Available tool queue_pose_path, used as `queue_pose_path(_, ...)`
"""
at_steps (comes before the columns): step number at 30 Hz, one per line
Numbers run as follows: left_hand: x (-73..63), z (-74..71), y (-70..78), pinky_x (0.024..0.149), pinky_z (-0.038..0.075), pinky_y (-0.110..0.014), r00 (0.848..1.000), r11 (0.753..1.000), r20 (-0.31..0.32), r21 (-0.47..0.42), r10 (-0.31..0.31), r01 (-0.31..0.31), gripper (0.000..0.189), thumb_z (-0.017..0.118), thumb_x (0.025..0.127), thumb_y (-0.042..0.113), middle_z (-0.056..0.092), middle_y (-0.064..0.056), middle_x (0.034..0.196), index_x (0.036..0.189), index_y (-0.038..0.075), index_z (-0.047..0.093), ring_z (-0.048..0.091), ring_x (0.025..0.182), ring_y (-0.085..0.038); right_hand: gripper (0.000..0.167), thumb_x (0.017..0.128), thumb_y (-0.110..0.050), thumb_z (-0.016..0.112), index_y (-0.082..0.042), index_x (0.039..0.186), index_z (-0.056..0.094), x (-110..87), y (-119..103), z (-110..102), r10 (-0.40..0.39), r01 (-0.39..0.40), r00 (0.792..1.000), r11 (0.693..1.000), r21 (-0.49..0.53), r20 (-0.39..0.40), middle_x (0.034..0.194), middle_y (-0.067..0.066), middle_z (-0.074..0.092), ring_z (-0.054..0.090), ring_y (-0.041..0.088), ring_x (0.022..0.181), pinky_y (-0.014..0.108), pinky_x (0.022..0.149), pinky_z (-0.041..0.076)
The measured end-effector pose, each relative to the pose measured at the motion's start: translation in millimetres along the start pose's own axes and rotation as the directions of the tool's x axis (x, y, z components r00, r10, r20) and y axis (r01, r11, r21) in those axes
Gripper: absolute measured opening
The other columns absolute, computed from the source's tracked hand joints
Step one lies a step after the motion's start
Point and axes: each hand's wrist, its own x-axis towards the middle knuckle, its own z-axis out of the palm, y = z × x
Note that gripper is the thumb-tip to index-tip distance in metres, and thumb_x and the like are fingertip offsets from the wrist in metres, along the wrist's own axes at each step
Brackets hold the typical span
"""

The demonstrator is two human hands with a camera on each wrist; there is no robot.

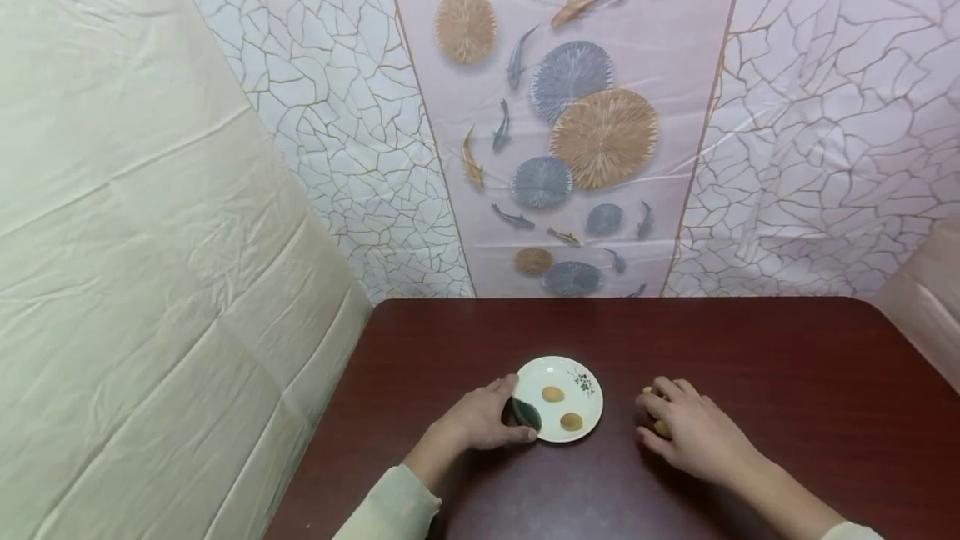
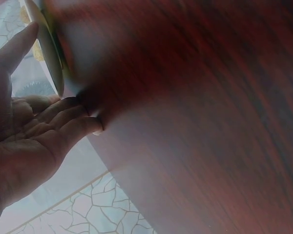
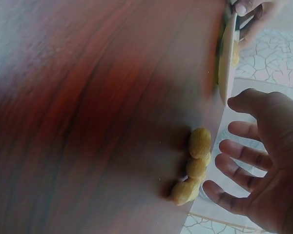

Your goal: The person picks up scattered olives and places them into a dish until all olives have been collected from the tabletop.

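Note:
A white round plate with a dark green patch and a small plant print lies on the table. On it are two small tan-yellow, potato-like lumps. My left hand grips the plate's left rim, thumb on the near side and a finger on the far side; the left wrist view shows the other fingers low by the tabletop. To the right of the plate, my right hand is spread over several similar lumps on the table. In the right wrist view its fingers are apart, with a gap between them and the lumps.
The dark red wooden table has a glossy top and rounded far corners. Behind it hangs a patterned cloth with fish and round shapes. A pale quilted cloth covers the left side.

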Motion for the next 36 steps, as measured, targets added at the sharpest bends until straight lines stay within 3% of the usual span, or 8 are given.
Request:
queue_pose_path(3, -1.6, -1.1, -1.4, 0.126, 0.048, -0.047, 1.000, 1.000, -0.004, 0.002, 0.005, -0.005, 0.107, 0.083, 0.092, 0.061, 0.051, -0.017, 0.171, 0.173, 0.010, 0.035, 0.054, 0.155, -0.035, 0.034, 0.084, -0.029, 0.095, -0.018, 0.113, 0.080, -0.9, 2, 0, 0.001, -0.001, 1.000, 1.000, 0.003, 0.005, 0.113, -0.002, 0.068, 0.068, 0.028, 0.107, 0.044, 0.069, 0.056)
queue_pose_path(13, 4.7, -10.0, -0.5, 0.128, 0.046, -0.048, 1.000, 1.000, 0.006, 0.006, -0.003, 0.003, 0.106, 0.080, 0.094, 0.063, 0.048, -0.017, 0.173, 0.174, 0.012, 0.032, 0.051, 0.158, -0.035, 0.039, 0.082, -0.028, 0.097, -0.017, 0.117, 0.081, 1.3, 14, -11, 0.019, -0.019, 1.000, 1.000, 0.002, -0.001, 0.110, -0.002, 0.067, 0.064, 0.024, 0.097, 0.042, 0.065, 0.054)
queue_pose_path(18, 4.8, -5.0, -2.5, 0.129, 0.044, -0.048, 0.999, 1.000, 0.037, -0.015, -0.012, 0.013, 0.107, 0.079, 0.094, 0.064, 0.046, -0.016, 0.175, 0.175, 0.013, 0.031, 0.049, 0.160, -0.034, 0.034, 0.082, -0.026, 0.096, -0.017, 0.110, 0.080, -6.0, 19, -14, 0.023, -0.023, 1.000, 1.000, -0.010, -0.007, 0.106, -0.002, 0.066, 0.063, 0.022, 0.092, 0.039, 0.063, 0.052)
queue_pose_path(26, -0.4, 0.7, -9.2, 0.130, 0.043, -0.049, 0.998, 0.999, 0.059, -0.047, -0.011, 0.014, 0.107, 0.080, 0.095, 0.063, 0.044, -0.014, 0.176, 0.175, 0.012, 0.031, 0.046, 0.162, -0.032, 0.037, 0.084, -0.026, 0.096, -0.014, 0.114, 0.079, -13.9, 33, -12, 0.058, -0.057, 0.994, 0.998, -0.021, 0.098, 0.104, -0.002, 0.063, 0.056, 0.019, 0.088, 0.036, 0.061, 0.047)
queue_pose_path(36, 3.0, -1.9, -10.8, 0.130, 0.043, -0.048, 0.999, 1.000, 0.045, -0.017, 0.000, 0.000, 0.108, 0.080, 0.095, 0.062, 0.044, -0.016, 0.176, 0.176, 0.012, 0.029, 0.046, 0.162, -0.033, 0.038, 0.083, -0.026, 0.096, -0.012, 0.114, 0.080, -19.1, 44, -9, 0.095, -0.093, 0.992, 0.995, -0.021, 0.087, 0.102, 0.000, 0.063, 0.059, 0.023, 0.088, 0.041, 0.060, 0.050)
